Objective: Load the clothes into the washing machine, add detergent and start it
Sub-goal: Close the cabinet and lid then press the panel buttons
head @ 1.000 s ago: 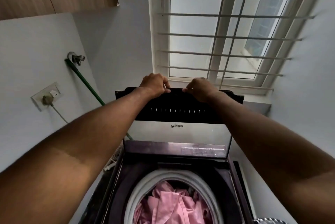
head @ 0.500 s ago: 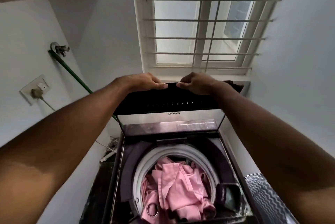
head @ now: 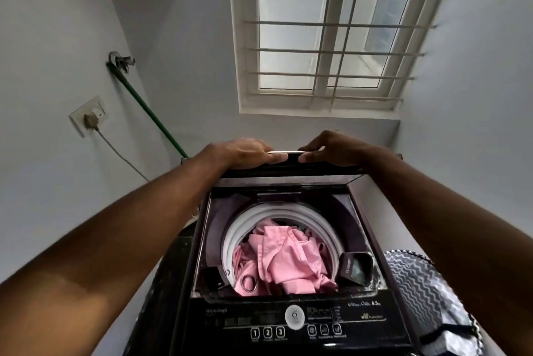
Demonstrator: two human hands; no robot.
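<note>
A dark top-loading washing machine (head: 288,321) stands below me with its lid (head: 288,174) raised and tilted toward me. My left hand (head: 245,153) and my right hand (head: 331,152) grip the lid's front edge side by side, thumbs under it. Pink clothes (head: 279,260) fill the white-rimmed drum (head: 239,226). A dark detergent compartment (head: 356,267) sits at the drum's right. The control panel (head: 294,327) with a round dial and numbered buttons runs along the near edge.
A barred window (head: 326,38) is behind the machine. On the left wall are a tap with a green hose (head: 150,113) and a socket with a plug (head: 89,119). A zigzag-patterned laundry bag (head: 424,298) stands to the machine's right.
Both hands have pulled the lid down from upright toward the opening. My view has tipped downward, so the drum, clothes and control panel now show.
</note>
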